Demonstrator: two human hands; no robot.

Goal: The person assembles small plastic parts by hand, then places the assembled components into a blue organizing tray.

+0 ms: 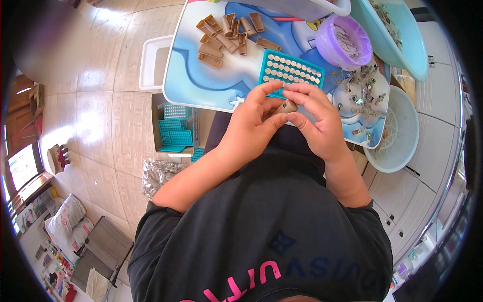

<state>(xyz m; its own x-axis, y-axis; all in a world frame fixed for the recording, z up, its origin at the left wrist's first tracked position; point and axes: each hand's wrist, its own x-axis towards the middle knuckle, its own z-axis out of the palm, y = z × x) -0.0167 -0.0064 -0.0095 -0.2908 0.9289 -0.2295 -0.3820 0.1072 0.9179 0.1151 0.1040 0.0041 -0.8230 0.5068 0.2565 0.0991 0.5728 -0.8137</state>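
Note:
Both hands meet in front of my body at the table's near edge. My left hand (254, 113) grips a small brown plastic piece (287, 106), rounded like a half tube. The fingers of my right hand (318, 111) curl round its other side, with the thumb against it. Just beyond my fingertips lies a teal tray (263, 70) with rows of small silver discs. My fingertips overlap its near edge, and whether they pinch a small part there is too small to tell. Farther left on the table is a loose heap of brown plastic shells (229, 35).
A purple basket (322, 44) with thin metal pieces stands right of the tray. Nearer, small metal parts (359, 93) lie heaped. Teal (420, 45) and pale (410, 131) basins flank the table's right side. A box of teal trays (173, 133) sits below left, beside a clear bag (158, 176).

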